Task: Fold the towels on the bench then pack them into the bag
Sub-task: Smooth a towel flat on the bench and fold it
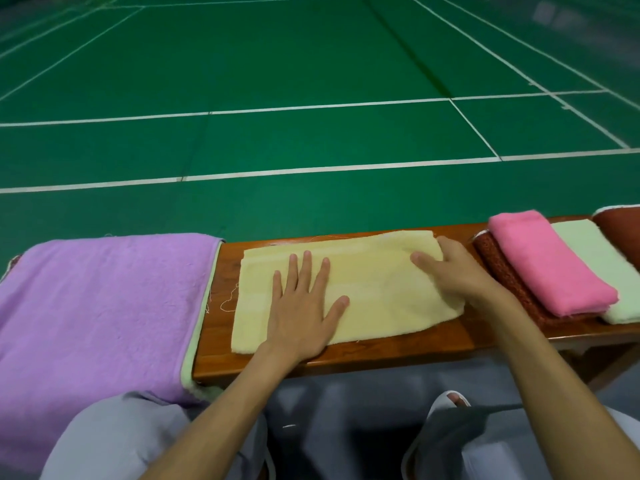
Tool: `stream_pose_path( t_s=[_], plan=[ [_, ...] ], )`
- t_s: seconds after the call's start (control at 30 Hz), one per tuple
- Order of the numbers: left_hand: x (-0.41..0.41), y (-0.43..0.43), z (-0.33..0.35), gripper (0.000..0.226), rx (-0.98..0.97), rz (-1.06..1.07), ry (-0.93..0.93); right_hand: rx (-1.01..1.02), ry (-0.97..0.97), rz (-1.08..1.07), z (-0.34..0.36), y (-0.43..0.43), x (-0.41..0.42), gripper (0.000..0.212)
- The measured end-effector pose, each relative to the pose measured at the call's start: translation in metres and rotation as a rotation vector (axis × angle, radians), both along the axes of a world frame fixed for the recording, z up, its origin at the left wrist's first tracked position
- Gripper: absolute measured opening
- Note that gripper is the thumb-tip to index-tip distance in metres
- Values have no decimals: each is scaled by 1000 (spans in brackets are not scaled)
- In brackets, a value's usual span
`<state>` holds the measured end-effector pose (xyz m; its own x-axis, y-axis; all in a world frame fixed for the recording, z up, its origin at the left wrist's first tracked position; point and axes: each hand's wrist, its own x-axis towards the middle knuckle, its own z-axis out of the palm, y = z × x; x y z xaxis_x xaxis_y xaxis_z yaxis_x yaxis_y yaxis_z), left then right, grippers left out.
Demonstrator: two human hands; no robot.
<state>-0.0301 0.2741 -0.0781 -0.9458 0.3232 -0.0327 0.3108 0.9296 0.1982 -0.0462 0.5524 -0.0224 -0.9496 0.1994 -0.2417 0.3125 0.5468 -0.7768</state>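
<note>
While our left hand [301, 306] lies flat on the yellow towel [374, 282] at centre frame, our right hand [450, 268] grasps its right end.

Both forearms were bare and reached forward, well apart at the elbows and drawing closer toward the wrists. The left grip [304, 306] lay palm down, its fingers [307, 268] straight and slightly spread, the thumb angled out to the right. The right grip [453, 268] sat farther forward and to the right, wrist nearly straight, thumb stretched out leftward, fingers bent over with their tips hidden, so whether it held anything could not be told.
</note>
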Motion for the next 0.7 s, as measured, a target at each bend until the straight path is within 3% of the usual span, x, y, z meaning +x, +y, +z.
stream_pose_path(
  t_s=[0.1, 0.23, 0.33, 0.43, 0.5, 0.6, 0.7],
  plan=[
    [-3, 11, 5, 78, 68, 4, -58, -74, 86, -5, 8, 13, 1, 31],
    [1, 21, 20, 69, 397, -28, -130, -209, 142, -26, 29, 15, 0, 69],
    [3, 31, 40, 59, 914, 37, -332, -276, 187, 26, 48, -9, 0, 84],
    [-2, 41, 64, 54, 1525, 293, -797, -210, 222, 232, 58, -60, 6, 95],
    [-8, 32, 72, 57, 1776, 384, -998, -293, 180, 412, 54, -96, 12, 101],
    [-12, 8, 74, 48, 1874, 417, -1137, -387, 109, 519, 46, -125, 14, 99],
    [-13, -10, 68, 30, 1812, 461, -1153, -406, 190, 400, 42, -125, 13, 90]
  ],
)
